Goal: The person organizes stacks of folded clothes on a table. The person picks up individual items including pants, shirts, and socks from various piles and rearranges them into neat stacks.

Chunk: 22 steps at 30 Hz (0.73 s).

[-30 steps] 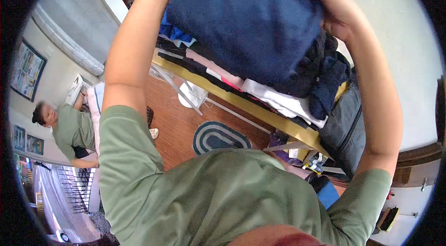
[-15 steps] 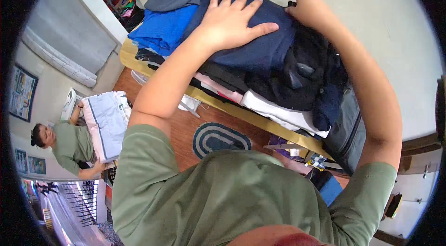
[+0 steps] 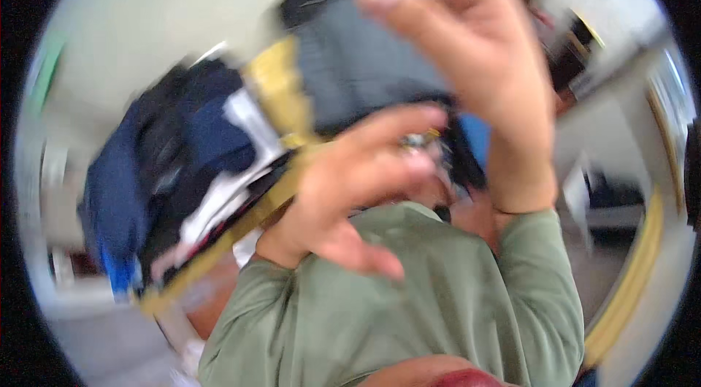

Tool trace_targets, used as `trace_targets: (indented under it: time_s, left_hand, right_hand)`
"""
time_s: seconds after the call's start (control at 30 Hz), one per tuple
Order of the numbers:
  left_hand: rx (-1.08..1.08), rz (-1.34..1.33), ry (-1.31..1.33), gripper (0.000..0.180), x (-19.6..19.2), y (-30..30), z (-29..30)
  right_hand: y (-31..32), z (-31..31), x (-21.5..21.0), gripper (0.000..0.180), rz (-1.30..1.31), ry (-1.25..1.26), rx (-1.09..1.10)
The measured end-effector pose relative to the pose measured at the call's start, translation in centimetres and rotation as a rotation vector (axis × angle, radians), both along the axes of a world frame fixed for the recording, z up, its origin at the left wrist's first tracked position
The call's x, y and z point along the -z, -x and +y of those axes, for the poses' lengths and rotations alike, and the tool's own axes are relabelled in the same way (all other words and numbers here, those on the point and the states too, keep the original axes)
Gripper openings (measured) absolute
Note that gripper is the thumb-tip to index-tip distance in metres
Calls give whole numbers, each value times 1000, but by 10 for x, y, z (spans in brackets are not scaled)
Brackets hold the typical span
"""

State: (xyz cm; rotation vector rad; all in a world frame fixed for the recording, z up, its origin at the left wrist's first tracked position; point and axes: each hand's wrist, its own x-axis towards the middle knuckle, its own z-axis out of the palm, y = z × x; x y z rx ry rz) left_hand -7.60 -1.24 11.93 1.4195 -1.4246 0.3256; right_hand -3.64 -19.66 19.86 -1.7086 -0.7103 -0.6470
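Note:
Both my hands are off the clothes pile and smeared by motion. My left hand is raised in front of my chest, fingers stretched and thumb apart, holding nothing visible. Higher up at the right, my right hand reaches over a dark grey padded item, possibly a bag, its thumb away from its fingers. Its fingertips reach the upper picture edge, and no object shows in it. The pile of folded clothes, in navy, black, white and pink, lies to the left on a yellow tabletop.
Behind the table is a pale wall. A blue item shows past my right wrist. Another yellow edge runs along the lower right, near a white piece of furniture. Blur hides most detail.
My view has swung right, so the clothes pile now sits at the left. Both hands have left the clothes. The other person with the folded bedding is out of view.

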Motion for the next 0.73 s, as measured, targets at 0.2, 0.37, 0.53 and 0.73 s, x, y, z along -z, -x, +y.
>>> trace_targets:
  time_s: [0.2, 0.37, 0.53, 0.73]
  left_hand:
    - [177, 468, 143, 72, 26, 10, -157]
    - [693, 469, -94, 55, 39, 48, -259]
    - [967, 492, -323, 60, 53, 73, -288]
    - [870, 622, -479, 62, 52, 74, -286]
  right_hand:
    - [190, -164, 66, 57, 379, 360, 766]
    - [407, -214, 83, 56, 585, 444, 1676]
    - [573, -228, 80, 53, 1130, 741, 2603]
    - [633, -261, 98, 64, 1661, 731, 2271]
